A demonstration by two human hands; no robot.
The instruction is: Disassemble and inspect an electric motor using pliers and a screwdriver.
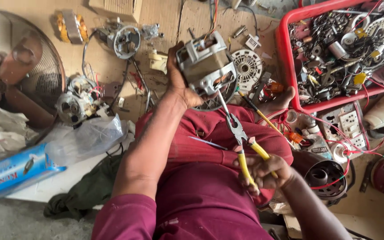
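Note:
My left hand [178,82] grips a grey metal fan motor [205,66], held up over my lap with wires coming out of its top. My right hand [263,171] holds yellow-handled pliers [241,138] by the handles. The pliers' jaws point up and reach the motor's lower bracket, near its shaft. Both hands are above my maroon trousers [201,146].
A red tray [290,66] full of small metal parts and wires stands at the right. Other motor parts [78,100], a fan guard [32,71], a white vented disc [247,66], a screwdriver [256,111] and a dark motor housing [327,178] lie on cardboard around me.

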